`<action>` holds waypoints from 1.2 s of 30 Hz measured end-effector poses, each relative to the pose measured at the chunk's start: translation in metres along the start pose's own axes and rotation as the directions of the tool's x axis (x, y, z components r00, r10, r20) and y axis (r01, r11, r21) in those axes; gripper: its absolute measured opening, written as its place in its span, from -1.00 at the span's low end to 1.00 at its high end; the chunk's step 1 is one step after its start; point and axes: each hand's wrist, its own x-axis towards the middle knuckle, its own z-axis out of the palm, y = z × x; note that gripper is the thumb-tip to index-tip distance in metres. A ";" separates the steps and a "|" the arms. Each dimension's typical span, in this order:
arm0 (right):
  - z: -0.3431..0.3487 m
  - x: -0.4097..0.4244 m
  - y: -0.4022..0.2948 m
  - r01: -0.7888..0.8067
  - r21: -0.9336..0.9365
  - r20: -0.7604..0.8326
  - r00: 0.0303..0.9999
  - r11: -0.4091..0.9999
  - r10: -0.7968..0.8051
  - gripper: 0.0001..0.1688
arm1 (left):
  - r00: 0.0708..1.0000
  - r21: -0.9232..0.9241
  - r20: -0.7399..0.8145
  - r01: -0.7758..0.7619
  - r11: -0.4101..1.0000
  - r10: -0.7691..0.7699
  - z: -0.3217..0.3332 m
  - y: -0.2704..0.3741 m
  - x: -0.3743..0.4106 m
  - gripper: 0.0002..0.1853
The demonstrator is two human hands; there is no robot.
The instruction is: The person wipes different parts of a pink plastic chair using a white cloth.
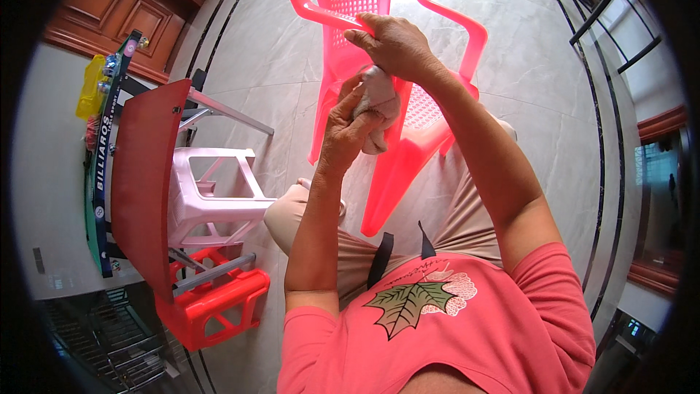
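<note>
A red plastic armchair with a perforated back and seat is before me, seemingly tipped, one leg pointing towards my lap. My left hand grips a bunched light-coloured cloth against a red part of the chair. Just above it, my right hand is bent over the chair, with its fingers at the end of an armrest. The palm and the underside of the right hand are hidden, so how firmly it holds the chair does not show.
On the left stand a pink plastic stool, a red plastic stool, an upright red board with metal legs and a billiards toy table. A black metal frame is at the upper right.
</note>
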 end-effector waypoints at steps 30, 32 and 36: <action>0.001 -0.003 -0.002 0.014 0.050 -0.007 1.000 0.999 -0.014 -0.54 | 0.979 -0.003 0.037 0.201 0.980 -0.201 -0.019 -0.017 0.001 -0.64; 0.001 -0.004 -0.003 0.025 0.053 -0.013 1.000 0.998 -0.024 -0.53 | 0.968 0.061 0.017 0.250 0.966 -0.251 -0.025 -0.021 -0.008 -0.65; 0.002 -0.006 -0.003 0.020 0.046 -0.001 1.000 0.999 -0.020 -0.47 | 0.943 0.054 0.035 0.327 0.943 -0.330 -0.032 -0.036 -0.029 -0.70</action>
